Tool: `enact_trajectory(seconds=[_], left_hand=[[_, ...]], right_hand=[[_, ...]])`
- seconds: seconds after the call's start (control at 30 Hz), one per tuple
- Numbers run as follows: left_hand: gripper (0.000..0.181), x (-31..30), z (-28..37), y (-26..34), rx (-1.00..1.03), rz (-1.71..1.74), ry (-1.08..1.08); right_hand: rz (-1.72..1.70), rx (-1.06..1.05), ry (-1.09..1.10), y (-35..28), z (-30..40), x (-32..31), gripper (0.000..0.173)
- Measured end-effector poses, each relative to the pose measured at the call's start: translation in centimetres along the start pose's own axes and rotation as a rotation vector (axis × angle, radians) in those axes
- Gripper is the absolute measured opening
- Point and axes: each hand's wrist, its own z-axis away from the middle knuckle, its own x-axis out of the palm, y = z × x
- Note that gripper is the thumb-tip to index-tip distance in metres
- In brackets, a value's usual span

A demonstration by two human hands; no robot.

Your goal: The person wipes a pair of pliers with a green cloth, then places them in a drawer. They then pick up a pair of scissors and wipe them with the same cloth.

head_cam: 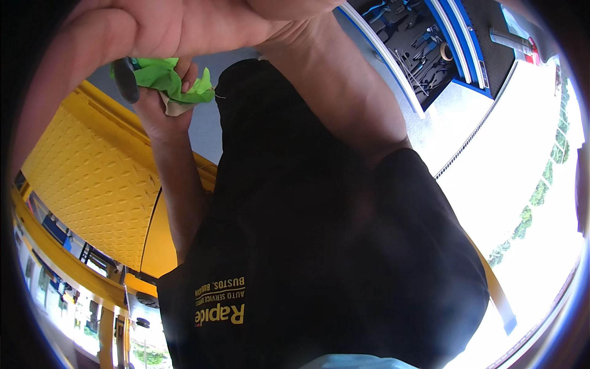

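Observation:
My left hand [159, 110], at the upper left, grips a crumpled bright green cloth [159, 78] with a beige piece [175, 107] under it. A dark rounded end of some object [125, 80], perhaps a handle, shows beside the cloth; its other part is hidden. Very near the lens, my right hand [184, 27] stretches across the top of the view. Its fingertips run out of the picture, so whether it holds anything is not visible. Between my arms is my black shirt [313, 221], which bears yellow writing.
Yellow diamond-plate metal [92, 175] of a lift or ramp runs along my left. To the upper right, a blue tool cabinet has an open drawer [396, 50] of pliers and other hand tools. A spray can [511, 41] stands beyond it. Grey floor [205, 124] shows below.

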Motion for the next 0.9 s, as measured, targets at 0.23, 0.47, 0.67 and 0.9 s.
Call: enact_trajectory(seconds=[0.23, 0.47, 0.67, 0.9], left_hand=[[0.02, -0.8, 0.4, -0.1, 0.019, -0.146, -0.01], [0.03, -0.1, 1.0, -1.2, 0.174, -0.475, 0.553], [0.02, 2.8, -0.1, -1.7, 0.258, -1.021, 0.528], [0.033, 3.6, 0.7, -2.7, 0.324, -1.199, 0.534]], right_hand=[[0.038, 0.02, -0.007, -0.6, 0.4, 0.1, 0.046], [0.054, 0.001, 0.014, -0.1, -0.2, -0.1, 0.049], [0.379, -0.006, 0.244, -2.4, 2.7, -0.1, 0.052], [0.904, 0.227, 0.121, -0.3, 7.7, 2.8, 0.046]])
